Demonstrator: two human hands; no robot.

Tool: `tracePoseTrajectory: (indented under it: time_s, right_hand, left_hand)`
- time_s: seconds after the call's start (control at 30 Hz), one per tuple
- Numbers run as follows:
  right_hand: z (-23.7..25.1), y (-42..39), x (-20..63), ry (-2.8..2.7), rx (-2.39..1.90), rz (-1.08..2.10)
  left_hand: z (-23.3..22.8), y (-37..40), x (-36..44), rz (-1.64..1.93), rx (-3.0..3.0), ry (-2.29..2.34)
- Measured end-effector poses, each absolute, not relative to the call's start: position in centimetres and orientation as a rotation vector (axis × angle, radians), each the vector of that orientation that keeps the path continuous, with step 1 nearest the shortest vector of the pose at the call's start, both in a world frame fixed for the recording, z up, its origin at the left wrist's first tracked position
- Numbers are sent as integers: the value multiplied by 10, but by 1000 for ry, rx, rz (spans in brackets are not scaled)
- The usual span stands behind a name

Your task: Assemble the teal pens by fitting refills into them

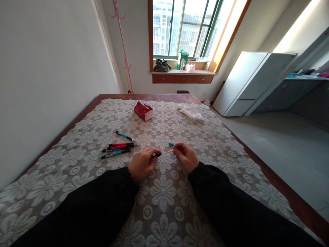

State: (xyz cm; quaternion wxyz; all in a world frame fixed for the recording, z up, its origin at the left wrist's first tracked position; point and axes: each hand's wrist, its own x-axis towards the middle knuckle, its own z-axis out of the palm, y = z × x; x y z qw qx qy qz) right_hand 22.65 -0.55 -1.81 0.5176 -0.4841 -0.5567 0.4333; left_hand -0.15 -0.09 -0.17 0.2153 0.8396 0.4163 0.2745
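Both hands rest on a lace tablecloth (pixel 164 192) patterned with flowers. The left hand (pixel 141 164) is closed around a black pen part (pixel 155 155), and the right hand (pixel 185 156) pinches the far end of a thin white refill (pixel 167 152) running between them, apparently seated in the black piece. A blue pen piece (pixel 171 144) lies just beyond the right fingers. Left of the hands lie grouped pens (pixel 118 149) and a single blue pen (pixel 124 136). Farther off sit a red tissue pack (pixel 143 110), its print unreadable, and a white cloth (pixel 191 113).
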Motion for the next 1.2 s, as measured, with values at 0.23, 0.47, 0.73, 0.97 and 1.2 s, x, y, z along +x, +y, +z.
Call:
tracePoseTrajectory:
  time_s: [0.23, 0.47, 0.73, 0.97, 1.2]
  right_hand:
    - [-22, -6, 227, -1463, -1235, 893]
    - [-24, -7, 227, -1485, -1211, 924]
    - [-24, -7, 227, -1522, -1200, 888]
    - [-20, -10, 225, -1532, -1111, 993]
    - [-22, -9, 224, -1467, -1045, 1123]
  left_hand:
    - [-4, 0, -3, 784, 2364, 1087]
    - [-5, 1, -3, 793, 2360, 1070]
    - [-4, 0, -3, 787, 2365, 1106]
    - [-3, 0, -1, 802, 2325, 1076]
    - [-2, 0, -2, 807, 2314, 1077]
